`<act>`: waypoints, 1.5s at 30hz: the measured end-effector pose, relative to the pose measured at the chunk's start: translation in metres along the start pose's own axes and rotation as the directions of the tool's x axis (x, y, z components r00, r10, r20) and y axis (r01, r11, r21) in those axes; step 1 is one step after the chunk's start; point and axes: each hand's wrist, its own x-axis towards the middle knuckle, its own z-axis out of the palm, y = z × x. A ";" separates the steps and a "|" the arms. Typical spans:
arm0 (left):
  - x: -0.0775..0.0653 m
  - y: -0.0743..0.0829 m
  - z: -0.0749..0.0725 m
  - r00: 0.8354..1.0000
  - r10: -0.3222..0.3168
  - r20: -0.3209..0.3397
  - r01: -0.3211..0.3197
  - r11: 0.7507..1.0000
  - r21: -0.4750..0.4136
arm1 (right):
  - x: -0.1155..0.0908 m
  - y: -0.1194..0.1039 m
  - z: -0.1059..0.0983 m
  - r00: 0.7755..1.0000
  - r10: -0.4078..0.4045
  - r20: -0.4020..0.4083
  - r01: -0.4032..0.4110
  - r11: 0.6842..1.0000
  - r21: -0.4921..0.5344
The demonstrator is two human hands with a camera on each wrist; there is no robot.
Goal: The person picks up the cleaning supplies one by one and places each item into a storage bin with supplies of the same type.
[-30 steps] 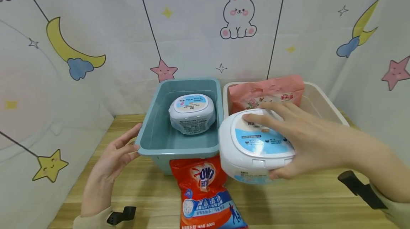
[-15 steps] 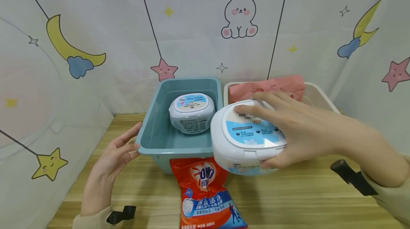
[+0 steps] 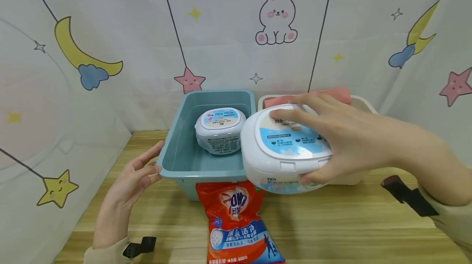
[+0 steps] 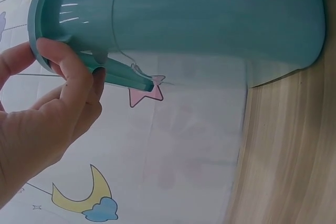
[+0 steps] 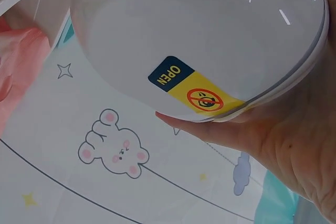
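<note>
My right hand (image 3: 343,130) grips a white lidded plastic tub (image 3: 291,141) with a blue and cream label. The tub is raised over the table in front of the bins and overlaps the teal bin's near right corner in the head view. In the right wrist view, the tub (image 5: 220,40) shows a yellow and dark OPEN sticker, with a finger along its edge. My left hand (image 3: 132,178) holds the left rim of the teal bin (image 3: 203,174) between thumb and fingers, and the left wrist view shows this rim (image 4: 34,19) close up. A similar smaller-looking tub (image 3: 220,130) sits inside the teal bin.
A red and blue detergent bag (image 3: 237,223) lies on the wooden table (image 3: 350,215) against the teal bin's front. To the right stands a cream bin (image 3: 363,104) with a pink bag (image 3: 333,95) in it, partly hidden by the right hand. A printed cloth (image 3: 228,30) hangs behind.
The right hand has carried the white tub up and a little left, covering more of the pink bag. The left hand has stayed on the teal bin's rim.
</note>
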 end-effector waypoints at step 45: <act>-0.002 0.003 0.002 1.000 -0.001 -0.020 0.002 0.999 0.033 | 0.084 -0.015 -0.002 0.994 -0.025 0.109 0.021 0.999 0.032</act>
